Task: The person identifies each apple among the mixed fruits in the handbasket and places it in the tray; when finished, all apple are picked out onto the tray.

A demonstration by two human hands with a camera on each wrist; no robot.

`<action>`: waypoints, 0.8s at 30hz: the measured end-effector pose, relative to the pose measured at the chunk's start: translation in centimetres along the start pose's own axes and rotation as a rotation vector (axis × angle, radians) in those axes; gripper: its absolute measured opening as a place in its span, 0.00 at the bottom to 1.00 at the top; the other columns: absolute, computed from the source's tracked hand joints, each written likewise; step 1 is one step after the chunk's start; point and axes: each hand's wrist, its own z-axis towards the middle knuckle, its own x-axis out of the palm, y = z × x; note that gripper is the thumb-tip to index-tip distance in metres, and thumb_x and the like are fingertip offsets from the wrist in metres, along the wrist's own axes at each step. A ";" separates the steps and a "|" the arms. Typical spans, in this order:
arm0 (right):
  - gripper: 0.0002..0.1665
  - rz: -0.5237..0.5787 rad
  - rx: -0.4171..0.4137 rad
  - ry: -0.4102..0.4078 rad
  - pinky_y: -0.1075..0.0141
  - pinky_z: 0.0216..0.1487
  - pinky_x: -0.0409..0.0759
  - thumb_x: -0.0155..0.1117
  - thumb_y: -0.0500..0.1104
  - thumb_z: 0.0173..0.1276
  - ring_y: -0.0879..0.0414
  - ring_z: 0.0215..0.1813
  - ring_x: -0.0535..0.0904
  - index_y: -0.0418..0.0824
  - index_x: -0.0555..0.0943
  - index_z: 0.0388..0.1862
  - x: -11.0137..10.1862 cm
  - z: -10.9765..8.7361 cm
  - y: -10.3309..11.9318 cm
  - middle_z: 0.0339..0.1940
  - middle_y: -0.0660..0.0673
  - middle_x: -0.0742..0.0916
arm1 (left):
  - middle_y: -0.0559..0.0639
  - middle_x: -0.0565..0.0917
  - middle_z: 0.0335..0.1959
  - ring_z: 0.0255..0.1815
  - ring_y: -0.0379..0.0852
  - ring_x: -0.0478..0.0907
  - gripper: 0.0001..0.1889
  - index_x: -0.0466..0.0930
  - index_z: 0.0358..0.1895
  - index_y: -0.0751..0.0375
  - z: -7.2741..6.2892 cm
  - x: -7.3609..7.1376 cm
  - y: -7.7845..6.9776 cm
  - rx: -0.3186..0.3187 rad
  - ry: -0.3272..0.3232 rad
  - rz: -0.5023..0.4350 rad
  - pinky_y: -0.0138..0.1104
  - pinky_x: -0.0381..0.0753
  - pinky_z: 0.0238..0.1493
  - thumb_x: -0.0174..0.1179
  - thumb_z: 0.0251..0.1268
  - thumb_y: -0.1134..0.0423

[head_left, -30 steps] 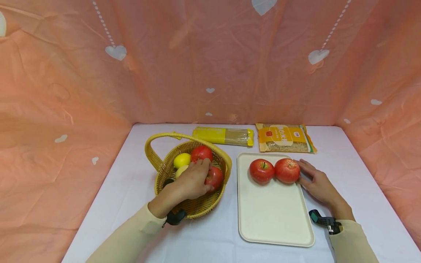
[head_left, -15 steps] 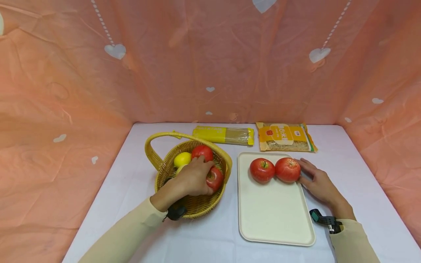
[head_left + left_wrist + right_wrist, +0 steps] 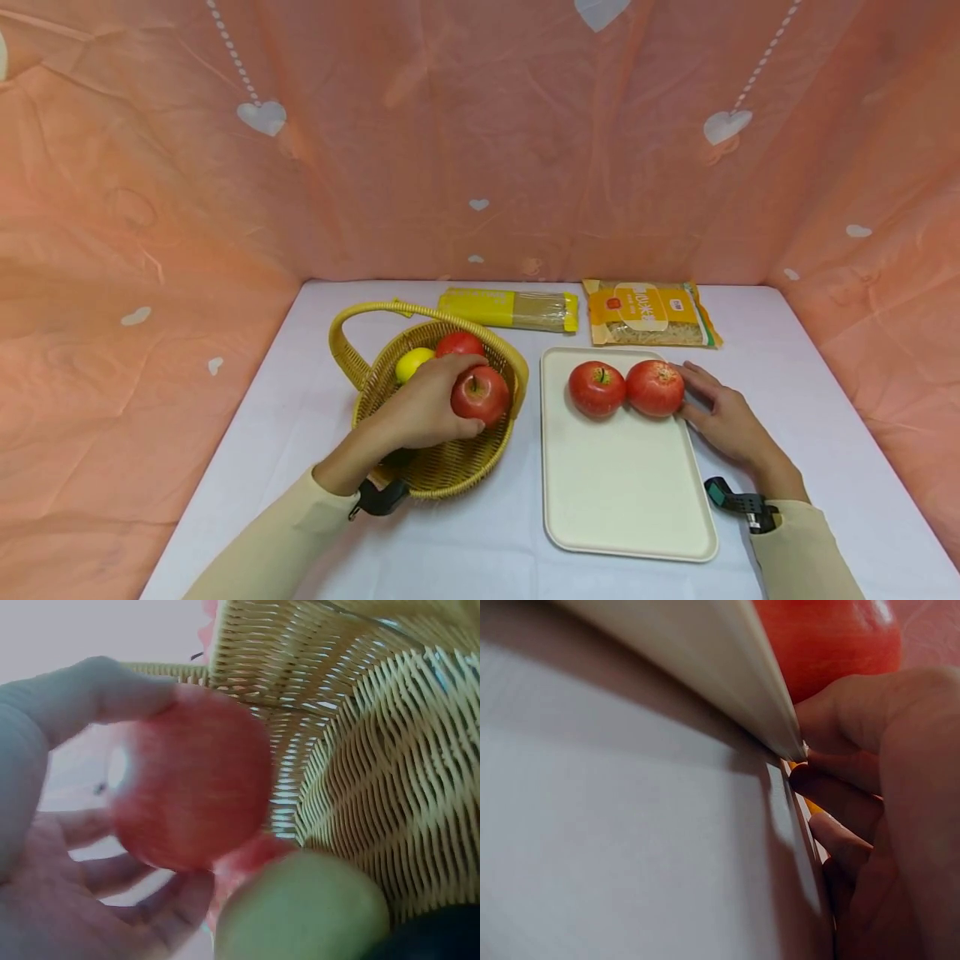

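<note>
My left hand [image 3: 431, 404] grips a red apple [image 3: 480, 396] over the wicker basket [image 3: 457, 483], thumb on one side and fingers on the other. In the left wrist view the same apple [image 3: 195, 780] hangs beside a pale yellow-green round fruit [image 3: 304, 911]. Another red apple [image 3: 459, 343] and a yellow lemon [image 3: 414, 364] lie inside the basket. My right hand [image 3: 731, 421] rests at the right edge of the cream tray [image 3: 630, 500], its fingertips by the rim and close to a red apple [image 3: 655, 388]. Left of that one sits another apple [image 3: 597, 389] on the tray.
Behind the basket lies a yellow packet of noodles [image 3: 510, 310]. An orange packet [image 3: 651, 315] lies behind the tray. The basket's tall handle [image 3: 420, 308] arches over its far side. Pink curtains [image 3: 480, 150] hang around the white table [image 3: 480, 550].
My left hand has taken hold of the right-hand apple in the basket, raised it and drawn it slightly left. The right hand has stayed still.
</note>
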 end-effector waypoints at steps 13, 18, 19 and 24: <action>0.39 -0.011 0.000 0.006 0.19 0.78 0.54 0.65 0.41 0.82 0.22 0.88 0.51 0.40 0.66 0.87 -0.1 -0.1 0.1 0.89 0.26 0.59 | 0.55 0.83 0.71 0.64 0.52 0.86 0.42 0.76 0.77 0.56 -3.5 -1.8 1.5 0.167 -0.139 -0.330 0.42 0.87 0.66 0.81 0.56 0.64; 0.39 -0.009 0.000 0.009 0.19 0.78 0.54 0.65 0.41 0.82 0.22 0.88 0.51 0.40 0.66 0.87 -0.1 -0.1 0.2 0.90 0.26 0.59 | 0.57 0.81 0.72 0.64 0.54 0.87 0.42 0.76 0.77 0.61 -5.0 -1.8 1.1 0.192 -0.140 -0.482 0.34 0.86 0.66 0.82 0.56 0.66; 0.39 -0.010 0.000 0.008 0.19 0.78 0.54 0.65 0.42 0.82 0.22 0.88 0.51 0.40 0.66 0.88 -0.1 -0.2 0.2 0.90 0.26 0.59 | 0.58 0.81 0.73 0.63 0.54 0.87 0.42 0.75 0.77 0.62 -5.3 -1.8 1.0 0.201 -0.136 -0.513 0.34 0.86 0.65 0.82 0.56 0.66; 0.39 -0.016 -0.018 0.000 0.19 0.79 0.54 0.65 0.42 0.82 0.22 0.88 0.52 0.38 0.66 0.87 -0.1 -0.2 0.1 0.89 0.26 0.60 | 0.59 0.81 0.71 0.64 0.52 0.85 0.42 0.76 0.77 0.61 -6.0 -1.4 0.5 0.262 -0.107 -0.604 0.36 0.87 0.65 0.82 0.56 0.69</action>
